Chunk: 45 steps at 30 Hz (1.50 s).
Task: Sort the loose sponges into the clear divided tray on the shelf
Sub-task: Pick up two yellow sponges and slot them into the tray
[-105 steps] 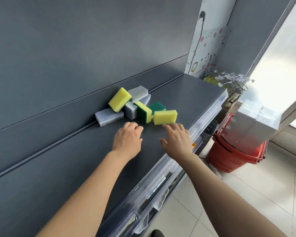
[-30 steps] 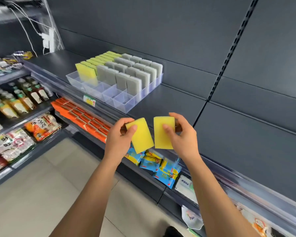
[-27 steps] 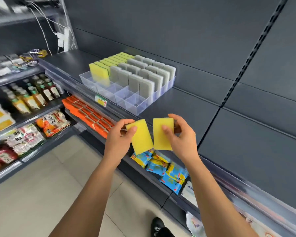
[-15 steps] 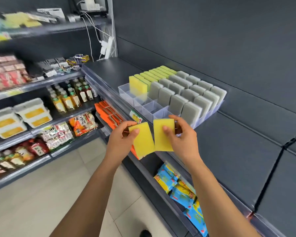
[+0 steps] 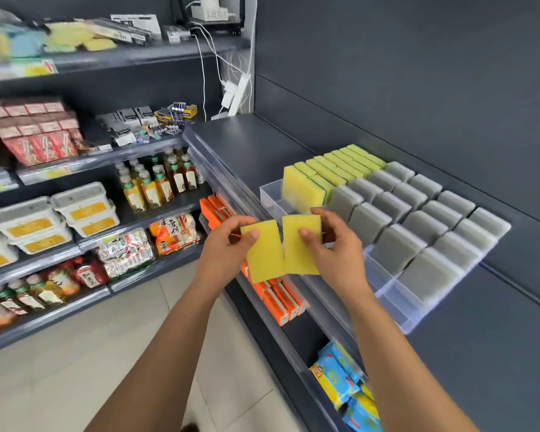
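The left hand (image 5: 223,254) grips one yellow sponge (image 5: 265,254) and the right hand (image 5: 337,257) grips a second yellow sponge (image 5: 300,244), side by side, in front of the clear divided tray (image 5: 396,302) on the shelf (image 5: 480,353). The tray holds yellow-green sponges (image 5: 331,173) and grey sponges (image 5: 418,219); its near compartments seem empty.

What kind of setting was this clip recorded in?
Most likely a small shop or convenience store: dark retail shelving holds rows of bottled drinks, packaged snacks and boxed goods, and a clear divided tray displays sponges in neat rows.
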Each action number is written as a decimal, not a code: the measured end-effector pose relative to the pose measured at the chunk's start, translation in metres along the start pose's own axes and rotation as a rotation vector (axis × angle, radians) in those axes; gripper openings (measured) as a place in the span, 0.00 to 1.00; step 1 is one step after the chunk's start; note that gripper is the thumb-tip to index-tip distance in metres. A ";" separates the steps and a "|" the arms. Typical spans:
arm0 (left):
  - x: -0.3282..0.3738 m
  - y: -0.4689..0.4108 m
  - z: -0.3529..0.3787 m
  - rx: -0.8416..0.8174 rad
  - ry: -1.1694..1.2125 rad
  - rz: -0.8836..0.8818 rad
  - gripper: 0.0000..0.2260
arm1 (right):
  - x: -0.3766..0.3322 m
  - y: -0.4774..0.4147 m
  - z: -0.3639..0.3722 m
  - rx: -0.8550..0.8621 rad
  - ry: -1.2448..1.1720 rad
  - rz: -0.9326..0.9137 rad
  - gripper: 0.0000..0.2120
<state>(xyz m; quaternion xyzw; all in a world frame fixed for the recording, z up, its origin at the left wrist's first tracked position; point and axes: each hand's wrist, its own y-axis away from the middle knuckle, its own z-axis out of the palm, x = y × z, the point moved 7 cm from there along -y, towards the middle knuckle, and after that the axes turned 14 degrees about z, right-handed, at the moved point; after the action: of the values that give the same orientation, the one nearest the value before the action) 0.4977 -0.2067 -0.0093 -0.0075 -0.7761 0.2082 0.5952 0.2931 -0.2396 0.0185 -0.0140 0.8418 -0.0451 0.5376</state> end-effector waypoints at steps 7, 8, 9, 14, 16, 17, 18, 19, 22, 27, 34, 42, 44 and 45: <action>-0.034 -0.074 -0.026 -0.132 0.040 0.022 0.06 | -0.014 -0.045 0.048 0.140 0.020 0.053 0.15; -0.038 -0.086 -0.029 -0.161 0.045 0.031 0.06 | -0.016 -0.050 0.053 0.166 0.017 0.067 0.15; -0.040 -0.096 -0.031 -0.189 0.049 0.043 0.06 | -0.018 -0.053 0.057 0.188 0.017 0.078 0.15; -0.051 -0.144 -0.034 -0.333 0.057 0.104 0.07 | -0.023 -0.070 0.076 0.301 0.025 0.147 0.15; -0.055 -0.159 -0.031 -0.390 0.062 0.115 0.07 | -0.023 -0.076 0.079 0.333 0.021 0.174 0.15; -0.057 -0.166 -0.028 -0.413 0.070 0.116 0.07 | -0.022 -0.080 0.079 0.352 0.020 0.182 0.14; -0.060 -0.172 -0.026 -0.429 0.080 0.116 0.07 | -0.022 -0.083 0.077 0.373 0.023 0.189 0.14; -0.061 -0.177 -0.023 -0.438 0.089 0.118 0.07 | -0.022 -0.086 0.076 0.393 0.030 0.193 0.14; -0.059 -0.198 -0.010 -0.476 0.115 0.144 0.07 | -0.019 -0.101 0.072 0.429 0.067 0.209 0.15; -0.058 -0.223 0.014 -0.530 0.175 0.113 0.08 | -0.016 -0.123 0.058 0.476 0.108 0.193 0.14; -0.055 -0.245 0.048 -0.655 0.221 0.147 0.11 | -0.006 -0.130 0.045 0.533 0.124 0.221 0.13; -0.055 -0.260 0.079 -0.813 0.136 0.280 0.12 | 0.000 -0.125 0.043 0.534 0.203 0.324 0.15; -0.055 -0.261 0.083 -0.856 0.125 0.305 0.12 | -0.005 -0.123 0.044 0.546 0.248 0.316 0.16; -0.055 -0.261 0.085 -0.879 0.122 0.319 0.11 | -0.007 -0.122 0.044 0.562 0.268 0.323 0.17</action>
<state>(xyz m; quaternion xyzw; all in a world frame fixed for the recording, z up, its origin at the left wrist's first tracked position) 0.4967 -0.4861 0.0097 -0.3902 -0.7434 -0.0521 0.5407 0.3327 -0.3629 0.0174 0.2739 0.8510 -0.1912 0.4053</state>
